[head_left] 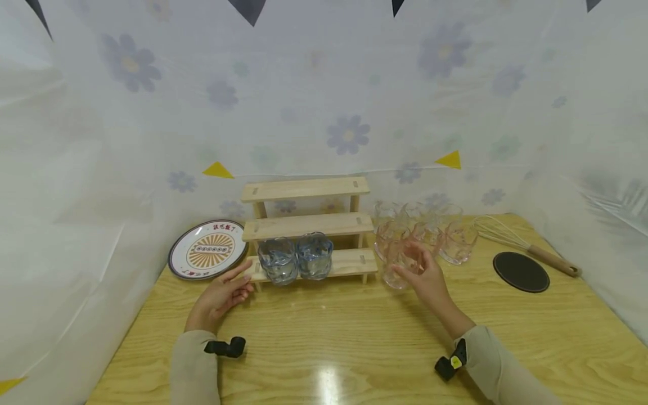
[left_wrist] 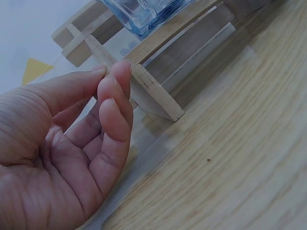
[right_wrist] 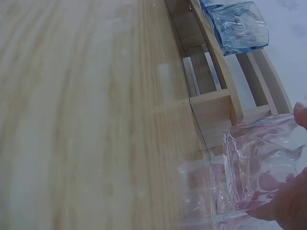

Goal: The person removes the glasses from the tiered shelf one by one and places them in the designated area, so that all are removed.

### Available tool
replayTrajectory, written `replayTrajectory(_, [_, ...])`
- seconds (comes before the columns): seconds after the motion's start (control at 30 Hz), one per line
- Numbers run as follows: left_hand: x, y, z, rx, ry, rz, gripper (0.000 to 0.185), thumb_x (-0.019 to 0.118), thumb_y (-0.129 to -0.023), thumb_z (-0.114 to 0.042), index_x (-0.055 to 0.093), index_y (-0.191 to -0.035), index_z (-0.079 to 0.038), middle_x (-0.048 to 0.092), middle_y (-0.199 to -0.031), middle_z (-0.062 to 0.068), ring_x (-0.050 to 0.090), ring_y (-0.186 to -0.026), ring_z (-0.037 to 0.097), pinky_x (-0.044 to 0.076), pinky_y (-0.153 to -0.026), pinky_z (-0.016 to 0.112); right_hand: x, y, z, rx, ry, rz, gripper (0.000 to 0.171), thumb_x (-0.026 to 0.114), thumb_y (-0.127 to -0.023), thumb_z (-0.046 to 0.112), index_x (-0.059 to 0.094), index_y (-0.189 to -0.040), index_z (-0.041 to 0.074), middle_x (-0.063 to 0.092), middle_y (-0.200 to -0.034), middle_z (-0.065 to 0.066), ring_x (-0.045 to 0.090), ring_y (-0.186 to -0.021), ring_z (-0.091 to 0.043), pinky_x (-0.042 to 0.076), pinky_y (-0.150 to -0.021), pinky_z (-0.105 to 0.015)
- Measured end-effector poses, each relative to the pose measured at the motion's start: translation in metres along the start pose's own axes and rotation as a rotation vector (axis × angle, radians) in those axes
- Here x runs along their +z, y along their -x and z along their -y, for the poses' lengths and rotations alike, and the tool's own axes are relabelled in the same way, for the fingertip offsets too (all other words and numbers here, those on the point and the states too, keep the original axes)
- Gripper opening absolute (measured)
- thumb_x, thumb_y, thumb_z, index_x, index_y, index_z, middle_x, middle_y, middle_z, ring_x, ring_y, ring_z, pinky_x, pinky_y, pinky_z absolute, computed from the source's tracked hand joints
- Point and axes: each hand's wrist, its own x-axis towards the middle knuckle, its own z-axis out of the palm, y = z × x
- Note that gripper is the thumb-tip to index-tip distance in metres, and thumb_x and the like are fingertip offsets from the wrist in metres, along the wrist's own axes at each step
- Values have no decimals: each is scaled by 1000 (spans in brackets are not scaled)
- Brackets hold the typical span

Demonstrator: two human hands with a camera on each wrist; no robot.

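A three-step wooden rack stands mid-table with two blue glasses on its lowest step. My left hand lies on the table at the rack's left end, its loosely bent fingers touching the lower step's end and holding nothing. My right hand grips a pink clear glass just right of the rack; in the right wrist view the pink clear glass sits between thumb and fingers, close to the rack's leg. Several more pink glasses stand behind it.
A patterned plate leans at the back left. A black round coaster and a wire whisk lie at the right. White flowered cloth walls in the wooden table on three sides.
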Motion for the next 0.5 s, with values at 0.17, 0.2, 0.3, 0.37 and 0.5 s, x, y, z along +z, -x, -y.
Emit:
replayTrajectory(0.17, [0,0,0,1,-9,2,62,57,-96,-17,27,-150,-13,65,-74,-4,56,-61,4,49,-57,17,-3,-3,-5,44,-26,25,76,73,-85,24,31,-144,3,45,-137,-19,40,-128,-32,39,-101,-44])
replayTrajectory(0.2, [0,0,0,1,-8,2,62,57,-96,-17,27,-150,-13,65,-74,-4,56,-61,4,49,-57,17,-3,-4,-6,47,-35,31,77,73,-84,23,30,-144,2,44,-138,-20,38,-129,-33,36,-103,-50])
replayTrajectory(0.3, [0,-1,0,-1,-2,3,62,57,-96,-17,27,-150,-13,65,-74,-3,56,-60,4,49,-57,17,-4,-3,-7,65,-51,55,79,73,-85,21,27,-146,2,39,-142,-22,34,-132,-35,27,-107,-56])
replayTrajectory(0.37, [0,-1,0,-3,1,1,62,57,-96,-17,27,-150,-13,66,-74,-3,56,-60,4,49,-57,17,-4,-4,-9,79,-53,72,80,72,-85,19,25,-147,1,36,-145,-22,32,-134,-36,24,-108,-56])
replayTrajectory(0.5, [0,0,0,-4,3,0,62,57,-96,-17,27,-150,-13,66,-74,-3,57,-60,4,50,-57,17,-4,-5,-12,89,-41,86,81,73,-85,18,25,-147,-1,35,-145,-23,31,-135,-37,23,-109,-56])
